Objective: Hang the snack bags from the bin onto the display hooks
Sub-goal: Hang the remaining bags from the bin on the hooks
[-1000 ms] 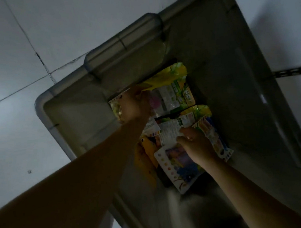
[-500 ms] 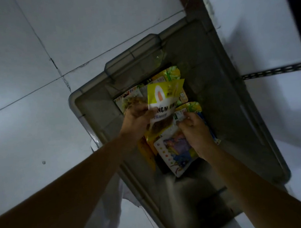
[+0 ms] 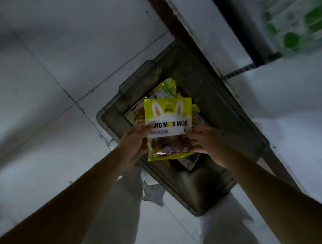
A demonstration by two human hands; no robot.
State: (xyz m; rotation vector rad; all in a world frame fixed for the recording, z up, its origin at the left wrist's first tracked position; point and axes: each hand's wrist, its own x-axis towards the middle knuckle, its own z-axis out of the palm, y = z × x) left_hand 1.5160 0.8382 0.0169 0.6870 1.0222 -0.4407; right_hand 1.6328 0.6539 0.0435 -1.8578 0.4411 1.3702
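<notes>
Bag higher above bin, tiled floor

You are now holding the yellow snack bag up above the bin, your right hand joining your left hand on it.

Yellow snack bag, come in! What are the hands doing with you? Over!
Left hand and right hand both gripping the yellow snack bag by its sides. Bag up above the bin, more bags lying inside. Nothing in the way.
</notes>
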